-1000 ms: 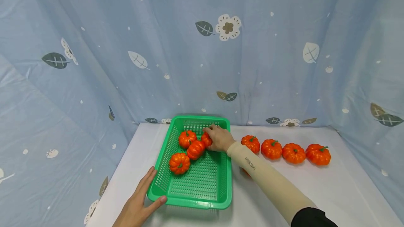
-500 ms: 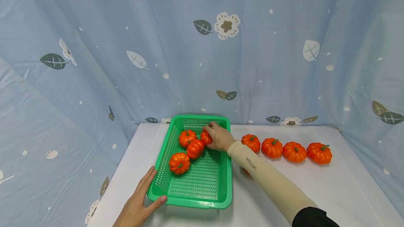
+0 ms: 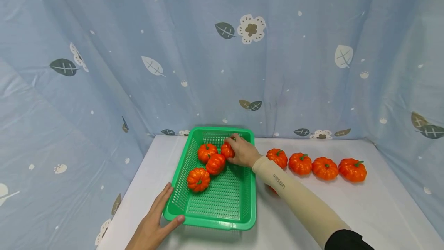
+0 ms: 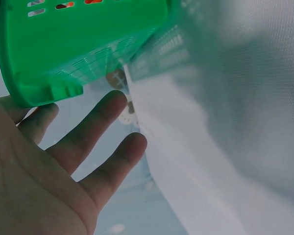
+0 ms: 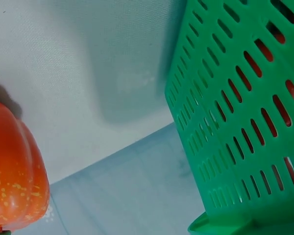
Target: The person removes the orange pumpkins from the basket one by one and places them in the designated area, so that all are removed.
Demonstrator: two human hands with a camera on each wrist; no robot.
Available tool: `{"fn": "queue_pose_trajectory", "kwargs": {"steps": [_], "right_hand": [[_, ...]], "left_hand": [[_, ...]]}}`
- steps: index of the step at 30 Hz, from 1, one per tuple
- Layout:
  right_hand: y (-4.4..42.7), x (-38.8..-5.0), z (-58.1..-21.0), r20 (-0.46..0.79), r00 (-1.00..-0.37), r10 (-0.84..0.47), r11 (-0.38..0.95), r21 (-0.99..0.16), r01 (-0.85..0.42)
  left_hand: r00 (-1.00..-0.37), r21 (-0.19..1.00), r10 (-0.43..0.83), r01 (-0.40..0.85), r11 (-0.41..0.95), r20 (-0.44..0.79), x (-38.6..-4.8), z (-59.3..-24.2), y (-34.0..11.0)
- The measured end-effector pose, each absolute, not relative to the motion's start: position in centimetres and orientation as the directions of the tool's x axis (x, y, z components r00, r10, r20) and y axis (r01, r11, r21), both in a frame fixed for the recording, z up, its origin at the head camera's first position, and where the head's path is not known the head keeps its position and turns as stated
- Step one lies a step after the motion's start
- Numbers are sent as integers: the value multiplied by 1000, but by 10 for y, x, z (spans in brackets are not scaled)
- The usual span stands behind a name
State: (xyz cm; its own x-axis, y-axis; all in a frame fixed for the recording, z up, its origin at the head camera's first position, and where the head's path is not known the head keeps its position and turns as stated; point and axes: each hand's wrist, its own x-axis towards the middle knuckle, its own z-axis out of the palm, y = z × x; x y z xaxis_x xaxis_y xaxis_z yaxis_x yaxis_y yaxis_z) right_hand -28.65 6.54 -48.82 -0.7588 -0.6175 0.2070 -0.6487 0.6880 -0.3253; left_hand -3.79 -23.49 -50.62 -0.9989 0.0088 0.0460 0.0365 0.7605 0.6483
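Observation:
A green plastic basket [image 3: 222, 223] with slotted sides stands on the white table. Inside it, my right hand [image 3: 243, 152] pinches a small orange pumpkin [image 3: 227, 150] near the back right corner; the hand covers part of it. Three more small pumpkins share the basket: one at the back left [image 3: 207, 152], one in the middle [image 3: 216, 164] and one further forward [image 3: 198, 180]. At the basket's front left corner, my left hand [image 3: 150, 223] rests its spread fingers along the rim and side. The basket's wall [image 5: 240, 112] blocks the right wrist view of my right hand.
To the right of the basket, several pumpkins [image 3: 325, 168] form a row across the table [image 3: 381, 203]. Another pumpkin [image 3: 271, 190] is mostly hidden under my right forearm. A blue patterned curtain [image 3: 295, 68] hangs behind and at both sides.
Both hands, the basket and the pumpkins keep nearly the same places. My right hand still holds its pumpkin at the back right; only the head view shifts slightly.

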Motion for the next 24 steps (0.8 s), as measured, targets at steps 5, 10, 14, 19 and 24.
{"fn": "queue_pose_trajectory", "kwargs": {"steps": [5,10,14,19,24], "right_hand": [[67,-287,-488,231,-755,-614,673,-346,-653],[68,-287,-484,234,-766,-598,662,-394,-637],[69,-286,-482,227,-773,-593,657,-418,-627],[70,-285,-481,240,-778,-581,642,-451,-619],[75,-281,-474,239,-787,-569,628,-491,-603]], "left_hand": [[-999,649,11,34,760,40,-38,-506,-234],[-999,639,17,45,768,51,-38,-504,-234],[-998,635,21,56,771,64,-38,-504,-234],[-999,638,18,46,769,50,-39,-505,-236],[-999,651,16,37,758,38,-39,-508,-236]]}}
